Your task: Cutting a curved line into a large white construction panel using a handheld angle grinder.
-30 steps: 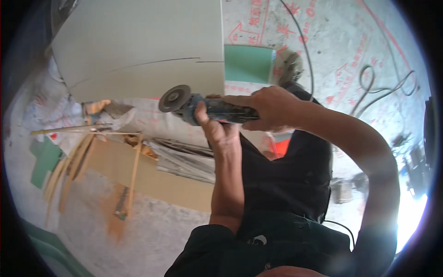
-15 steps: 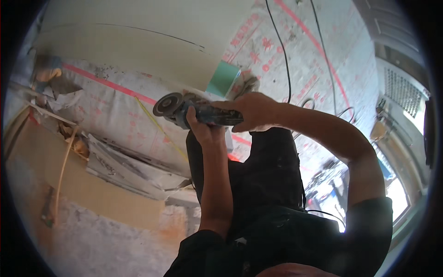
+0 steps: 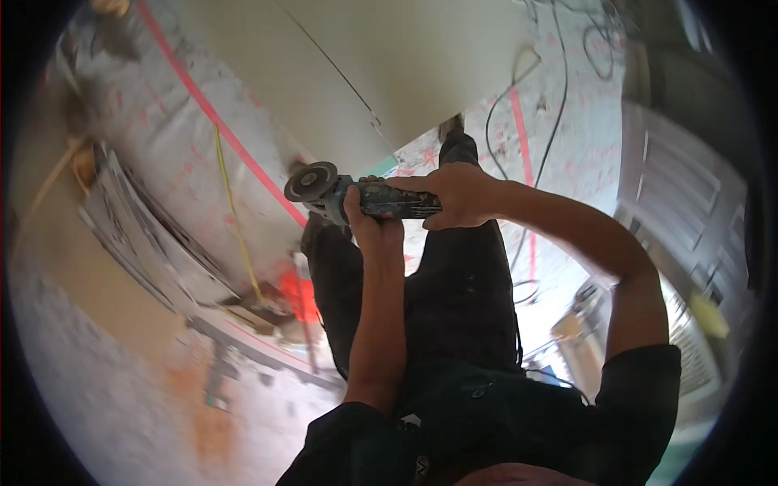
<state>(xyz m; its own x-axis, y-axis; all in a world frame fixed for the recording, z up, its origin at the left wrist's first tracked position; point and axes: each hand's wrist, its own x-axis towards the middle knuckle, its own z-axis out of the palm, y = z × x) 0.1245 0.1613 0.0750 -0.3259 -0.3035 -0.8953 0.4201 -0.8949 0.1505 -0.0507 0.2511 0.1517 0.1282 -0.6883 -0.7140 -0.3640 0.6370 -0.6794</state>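
Note:
Both my hands hold a worn dark angle grinder [image 3: 397, 201] in front of my thighs, lying roughly level with its head to the left. My left hand [image 3: 374, 227] is wrapped round the body just behind the gear head, thumb up along the near side. At the rear end my right hand [image 3: 466, 194] grips the housing from the right, fingers partly hidden. The round cutting disc [image 3: 311, 182] faces up and is clear of any surface. Beyond the grinder lies a large pale board [image 3: 348, 57] with a thin dark line marked on it.
Floor sheeting with a red stripe [image 3: 219, 121] covers the ground. A yellow tape measure strip [image 3: 231, 206] lies left, near stacked grey panels [image 3: 150, 219] and a red-orange object [image 3: 298, 293]. Black cables [image 3: 559, 97] run over the floor ahead right. A panelled door [image 3: 673, 174] stands at the right.
My view and body have turned, so the board now lies straight ahead and a boot shows at its near edge. The grinder stays in both hands.

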